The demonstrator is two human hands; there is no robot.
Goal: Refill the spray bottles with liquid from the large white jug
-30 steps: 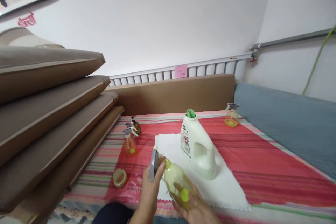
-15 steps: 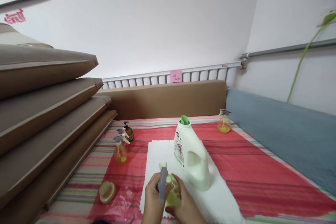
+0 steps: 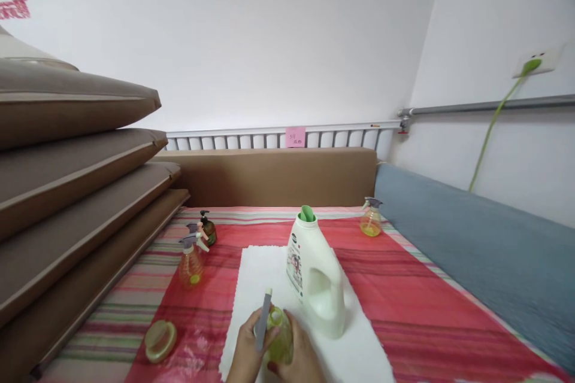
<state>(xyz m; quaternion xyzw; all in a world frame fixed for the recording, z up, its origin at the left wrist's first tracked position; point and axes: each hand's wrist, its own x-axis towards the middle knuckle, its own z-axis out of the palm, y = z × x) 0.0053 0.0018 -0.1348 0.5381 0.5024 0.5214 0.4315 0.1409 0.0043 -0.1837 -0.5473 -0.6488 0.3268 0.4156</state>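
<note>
My left hand (image 3: 248,341) grips a grey spray head (image 3: 263,323), which stands apart from the bottle. Wrapped around the side of a yellow-green bottle (image 3: 282,347) is my right hand (image 3: 303,354); the bottle's open mouth faces up. Both are held low over a white cloth (image 3: 254,266). Just right of and beyond them, on the same cloth, stands a large white jug (image 3: 327,308) with a green spout (image 3: 307,213) in its neck and a handle. The bottle's lower part is hidden by my fingers.
A round cap (image 3: 160,341) lies at the left. Behind it stand an amber spray bottle (image 3: 191,266) and a dark pump bottle (image 3: 209,231). Another spray bottle (image 3: 371,222) holds yellow liquid at the far right. Stacked cushions (image 3: 90,203) rise on the left.
The spray head has come away from the bottle's neck toward the left, uncovering the mouth. My view has shifted slightly to the right.
</note>
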